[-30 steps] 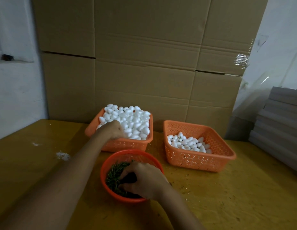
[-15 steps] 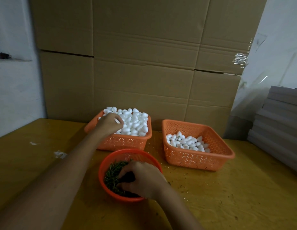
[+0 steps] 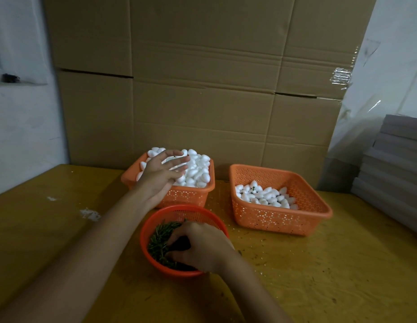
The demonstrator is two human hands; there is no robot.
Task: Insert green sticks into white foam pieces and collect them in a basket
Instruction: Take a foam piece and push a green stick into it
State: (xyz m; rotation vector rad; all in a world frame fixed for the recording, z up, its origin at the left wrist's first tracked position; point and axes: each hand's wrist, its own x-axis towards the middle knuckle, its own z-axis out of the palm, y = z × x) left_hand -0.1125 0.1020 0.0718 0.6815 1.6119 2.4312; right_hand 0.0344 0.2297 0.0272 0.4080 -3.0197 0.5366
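An orange basket (image 3: 188, 197) at the back left is heaped with white foam pieces (image 3: 198, 171). My left hand (image 3: 162, 176) hovers over its near left side with fingers stretched out toward the right; I see no foam piece held in it. A round orange basket (image 3: 193, 212) in front holds green sticks (image 3: 159, 241). My right hand (image 3: 200, 247) reaches into it, fingers and thumb curled down around some sticks. The orange basket (image 3: 282, 217) at the right holds foam pieces (image 3: 264, 197), one showing a green stick.
Large cardboard boxes (image 3: 202, 89) form a wall right behind the baskets. A stack of grey boards (image 3: 394, 169) stands at the right edge. White crumbs (image 3: 89, 214) lie on the yellow wooden table (image 3: 319, 276) at the left.
My left hand has lifted off the foam heap and uncurled its fingers. My right hand has stayed in the round basket among the sticks.
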